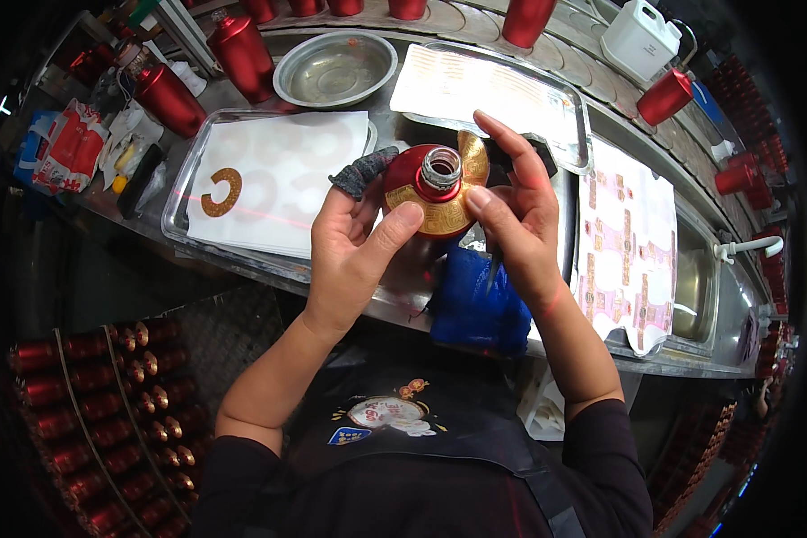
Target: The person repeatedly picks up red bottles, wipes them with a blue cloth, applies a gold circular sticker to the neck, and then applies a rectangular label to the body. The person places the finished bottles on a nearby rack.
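A red metallic bottle (405, 169) is tilted so its open, uncapped neck faces me. A curved gold label (437, 215) lies around its shoulder, and one end stands up off the bottle at the right. My left hand (357, 238) is closed around the bottle's left side, its thumb on the gold label and a dark grey cover on one fingertip. My right hand (522, 215) pinches the label's right part, thumb against it and index finger stretched upward. The bottle's lower body is hidden. A similar gold C-shaped label (221, 193) lies on white sheets (273, 170) to the left.
A metal tray (177, 204) holds those sheets. Behind are a steel bowl (335, 70) and another tray (585, 134) with label sheets. A blue cloth-like piece (481, 300) hangs at the bench edge. Red bottles (242, 56) stand behind; racked ones (90, 408) are lower left. A sink (696, 278) is right.
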Motion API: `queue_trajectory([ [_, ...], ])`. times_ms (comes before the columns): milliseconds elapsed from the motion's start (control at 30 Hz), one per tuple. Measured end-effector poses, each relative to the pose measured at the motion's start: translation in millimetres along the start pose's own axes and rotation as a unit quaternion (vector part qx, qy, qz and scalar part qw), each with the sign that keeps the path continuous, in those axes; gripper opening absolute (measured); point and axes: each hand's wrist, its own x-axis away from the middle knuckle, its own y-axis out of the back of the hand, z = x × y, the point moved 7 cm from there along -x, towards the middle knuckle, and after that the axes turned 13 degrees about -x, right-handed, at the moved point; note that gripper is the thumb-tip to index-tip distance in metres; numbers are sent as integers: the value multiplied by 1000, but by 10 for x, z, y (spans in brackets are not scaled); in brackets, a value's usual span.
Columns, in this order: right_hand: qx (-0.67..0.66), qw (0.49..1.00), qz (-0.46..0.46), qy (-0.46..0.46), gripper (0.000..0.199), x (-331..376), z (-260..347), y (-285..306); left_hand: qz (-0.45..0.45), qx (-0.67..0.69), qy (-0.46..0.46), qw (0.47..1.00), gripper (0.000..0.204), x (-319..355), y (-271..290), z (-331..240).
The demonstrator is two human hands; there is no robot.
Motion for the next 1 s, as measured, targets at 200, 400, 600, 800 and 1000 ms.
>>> queue_trajectory([
  [200, 48, 999, 3, 24, 76, 9, 41, -30, -15, -31, -10, 999, 56, 14, -36, 5],
  [400, 42, 997, 8, 63, 75, 9, 45, -45, -6, -23, -7, 1000, 57, 8, -27, -3],
  [600, 17, 999, 1, 44, 72, -18, 2, -20, -5, -25, 0, 1000, 58, 7, -42, -23],
  [800, 59, 996, -22, 58, 72, -14, 46, -68, -50, -117, -83, 988, 60, 78, 26, -31],
  [1000, 70, 996, -11, 61, 72, -29, 48, -77, -87, -293, -259, 916, 59, 344, -51, -99],
])
